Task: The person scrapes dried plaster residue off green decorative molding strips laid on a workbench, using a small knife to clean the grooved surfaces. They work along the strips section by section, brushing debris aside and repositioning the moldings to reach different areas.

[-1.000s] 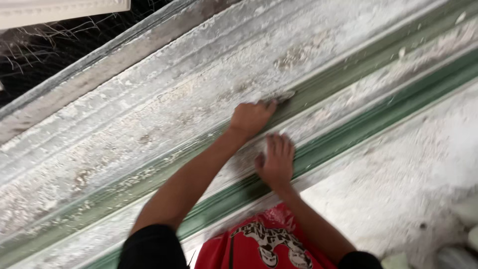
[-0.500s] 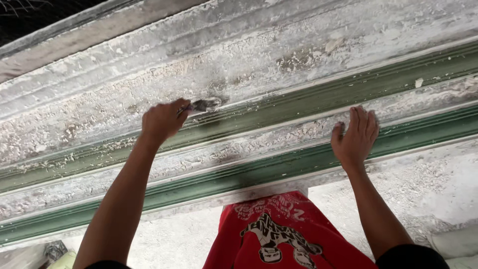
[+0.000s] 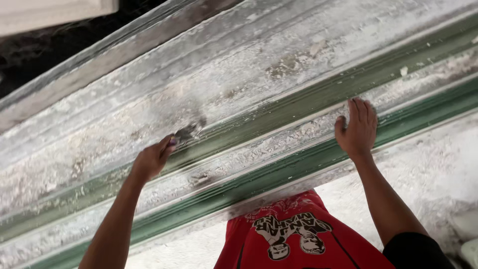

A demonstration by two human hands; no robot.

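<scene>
Small tool (image 3: pixel 188 132) in left hand (image 3: pixel 152 160) is showing motion-blurred; its kind is staying unclear, handle hiding inside the fist. Long ridged mould (image 3: pixel 279 89) is running off both side edges. Red shirt (image 3: pixel 294 239) is getting cut by bottom edge. White object (image 3: pixel 470 251) at lower right corner is showing only partly.
</scene>
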